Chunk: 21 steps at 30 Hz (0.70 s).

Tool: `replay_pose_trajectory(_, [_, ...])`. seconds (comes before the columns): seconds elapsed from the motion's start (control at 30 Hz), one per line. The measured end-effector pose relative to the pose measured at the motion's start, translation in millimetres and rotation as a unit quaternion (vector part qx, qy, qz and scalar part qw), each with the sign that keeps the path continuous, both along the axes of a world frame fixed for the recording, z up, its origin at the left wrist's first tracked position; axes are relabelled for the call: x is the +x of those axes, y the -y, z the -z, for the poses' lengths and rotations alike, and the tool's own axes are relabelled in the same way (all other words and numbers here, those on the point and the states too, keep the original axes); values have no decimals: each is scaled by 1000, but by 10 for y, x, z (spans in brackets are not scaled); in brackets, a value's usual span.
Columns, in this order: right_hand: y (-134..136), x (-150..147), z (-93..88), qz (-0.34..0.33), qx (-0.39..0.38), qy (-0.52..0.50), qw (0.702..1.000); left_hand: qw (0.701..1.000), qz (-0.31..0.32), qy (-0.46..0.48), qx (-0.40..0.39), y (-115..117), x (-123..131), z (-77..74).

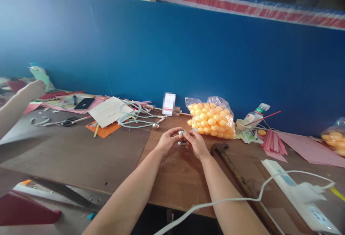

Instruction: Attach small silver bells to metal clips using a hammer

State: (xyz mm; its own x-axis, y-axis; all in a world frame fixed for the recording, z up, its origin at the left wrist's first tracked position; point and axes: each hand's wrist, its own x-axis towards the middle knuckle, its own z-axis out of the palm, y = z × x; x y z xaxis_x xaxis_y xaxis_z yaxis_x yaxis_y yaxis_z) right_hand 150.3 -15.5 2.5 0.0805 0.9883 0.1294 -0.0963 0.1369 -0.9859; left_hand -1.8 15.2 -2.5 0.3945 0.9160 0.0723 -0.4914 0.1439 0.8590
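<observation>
As a white cord [199, 204] runs in front of the right arm [215, 177], a long white power strip [279, 171] with a plug [307, 191] in it lies on the right of the brown bench [175, 181]. A bit farther, a dark wooden stick [234, 169] with a bent top lies beside that arm. Over the middle of the bench, the left hand [168, 139] and the right hand [198, 143] meet at one shiny silver ball [182, 132]. The left grip pinches it from one side, and the right grip pinches it from the other. A small shiny piece [182, 143] shows just under the ball; I cannot tell if they are joined.

Past the hands, pink strips [273, 142] lie near a big pink sheet [312, 148] on the right. On the left, a second silver ball [155, 126] sits near a loopy pale blue cord [136, 124]. Next to that cord, white paper [107, 111] lies on orange paper [106, 132].

Behind the hands sits a clear bag [218, 102] full of orange balls [212, 122]. A tilted bottle [256, 115] is beside a paper cup [240, 125]. Far left is another person's hand [37, 89]. At the back stands a blue wall [172, 55].
</observation>
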Motion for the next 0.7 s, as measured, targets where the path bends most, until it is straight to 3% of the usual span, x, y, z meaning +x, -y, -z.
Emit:
replay_pose_trajectory(0.23, [6,-34,-51,19,9,30,999,1000,8,20,-15,-15,7,-7])
replay_pose_trajectory(0.47, [166,266,-431,114,8,137,984,993,2,96,-67,-42,-10,-3])
replay_pose_trajectory(0.6, [533,698,-493,132,-29,313,940,990,7,105,-96,-50,-19,-8])
replay_pose_trajectory(0.7, [903,1075,-368,190,-65,443,874,989,-2,104,-103,-52,-11,-9])
